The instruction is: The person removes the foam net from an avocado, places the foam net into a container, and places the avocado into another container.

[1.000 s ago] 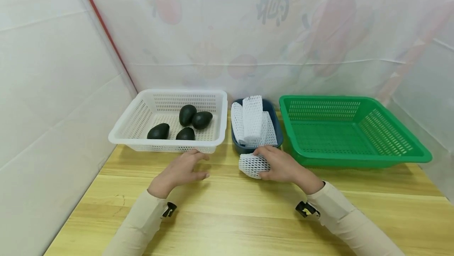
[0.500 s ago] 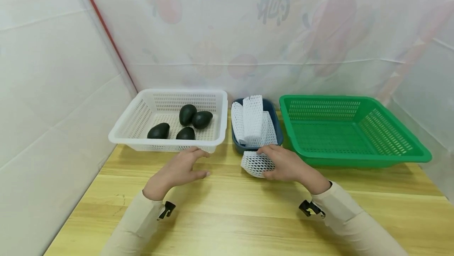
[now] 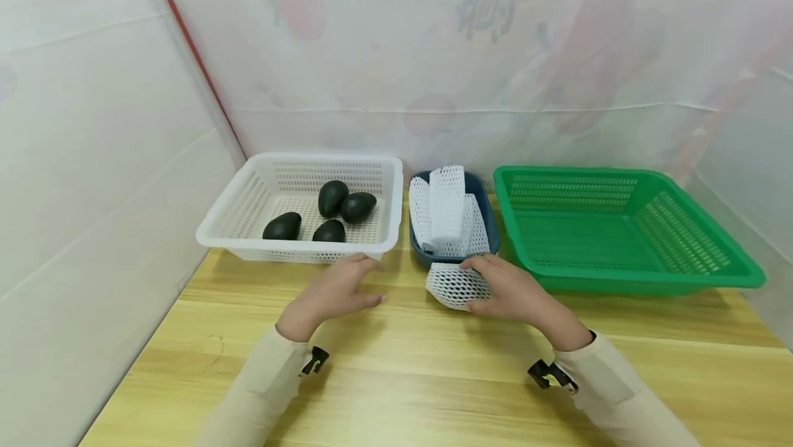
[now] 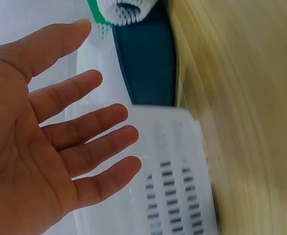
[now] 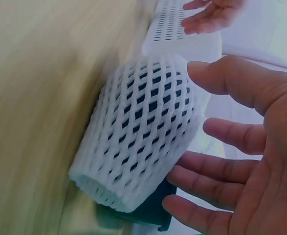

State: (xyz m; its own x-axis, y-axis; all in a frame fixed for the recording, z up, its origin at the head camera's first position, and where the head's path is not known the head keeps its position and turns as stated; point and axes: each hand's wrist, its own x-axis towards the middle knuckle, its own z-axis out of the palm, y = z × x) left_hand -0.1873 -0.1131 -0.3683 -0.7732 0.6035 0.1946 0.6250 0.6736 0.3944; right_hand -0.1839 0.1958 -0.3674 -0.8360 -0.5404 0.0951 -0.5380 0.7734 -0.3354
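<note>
My right hand (image 3: 511,288) holds an avocado in a white foam net sleeve (image 3: 455,285) low over the table, in front of the dark blue bin (image 3: 427,259). In the right wrist view, thumb and fingers lie around one side of the netted avocado (image 5: 143,122); dark skin shows through the mesh, and one sleeve end gapes. My left hand (image 3: 337,288) hovers before the white basket (image 3: 297,246) with nothing in it. Its palm (image 4: 26,147) faces the left wrist camera, fingers spread. Several bare avocados (image 3: 358,208) lie inside that basket.
Several more foam net sleeves (image 3: 447,202) stick up out of the blue bin. To its right stands a green basket (image 3: 626,280) with nothing visible inside. A white printed sheet (image 3: 372,47) hangs behind the wooden table (image 3: 403,378).
My right hand has shifted slightly right with the netted avocado. The left hand stays loose near the white basket, and the head view has turned a little.
</note>
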